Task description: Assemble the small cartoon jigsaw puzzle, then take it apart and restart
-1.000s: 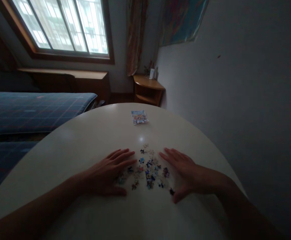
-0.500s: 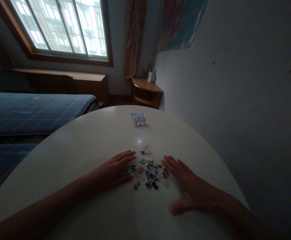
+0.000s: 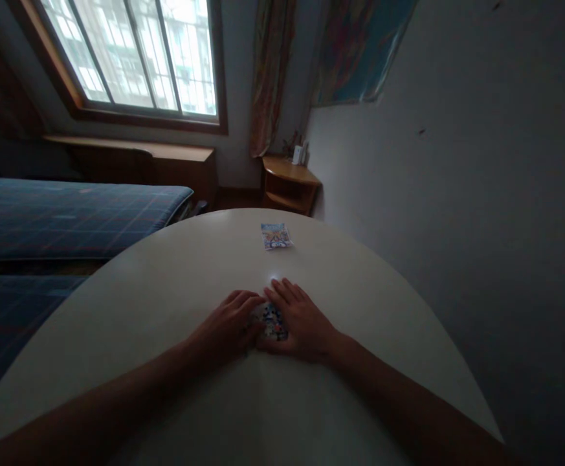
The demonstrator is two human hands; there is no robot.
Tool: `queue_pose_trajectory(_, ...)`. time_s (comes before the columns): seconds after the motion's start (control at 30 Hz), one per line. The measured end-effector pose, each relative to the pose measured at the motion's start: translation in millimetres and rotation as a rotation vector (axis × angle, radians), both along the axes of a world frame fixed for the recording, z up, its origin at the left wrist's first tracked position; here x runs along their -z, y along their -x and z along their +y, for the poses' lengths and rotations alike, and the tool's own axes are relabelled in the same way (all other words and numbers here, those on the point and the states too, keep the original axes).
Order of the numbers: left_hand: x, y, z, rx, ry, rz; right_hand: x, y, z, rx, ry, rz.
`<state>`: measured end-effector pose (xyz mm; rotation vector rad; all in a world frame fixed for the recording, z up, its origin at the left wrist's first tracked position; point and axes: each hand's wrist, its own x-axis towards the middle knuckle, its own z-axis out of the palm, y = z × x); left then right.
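A small heap of colourful puzzle pieces (image 3: pixel 273 322) lies on the round white table (image 3: pixel 166 278), squeezed between my two hands. My left hand (image 3: pixel 228 321) rests on the table at the heap's left side, its fingers curled in against the pieces. From the right, my right hand (image 3: pixel 302 320) lies flat with fingers stretched out and together, partly covering the heap. The fingertips of both hands meet at the far side of the pile. Most pieces are hidden under my hands.
A small printed picture card (image 3: pixel 276 235) lies farther back on the table. Beyond the table stand a bed with a blue checked cover (image 3: pixel 68 207), a wooden corner shelf (image 3: pixel 289 182) and a window (image 3: pixel 136 55). A white wall (image 3: pixel 457 194) runs along the right.
Both hands have slid inward across the table. The scattered puzzle pieces have been pushed into one tight heap between them.
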<state>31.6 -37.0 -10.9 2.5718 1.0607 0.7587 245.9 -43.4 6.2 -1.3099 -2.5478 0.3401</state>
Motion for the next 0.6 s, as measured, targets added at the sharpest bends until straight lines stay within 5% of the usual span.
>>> queue_pose_trajectory(0.13,-8.2,1,4,-0.110,-0.061,0.115,2.5,3,8,-0.109,-0.094,0.182)
queue_pose_trajectory(0.37,-16.8,0,1,-0.165,-0.035,0.335,0.4,0,-1,-0.032,-0.119,0.181)
queue_pose_trajectory(0.6,-15.0,1,4,-0.239,0.096,0.117,4.8,-3,4,0.082,-0.019,0.328)
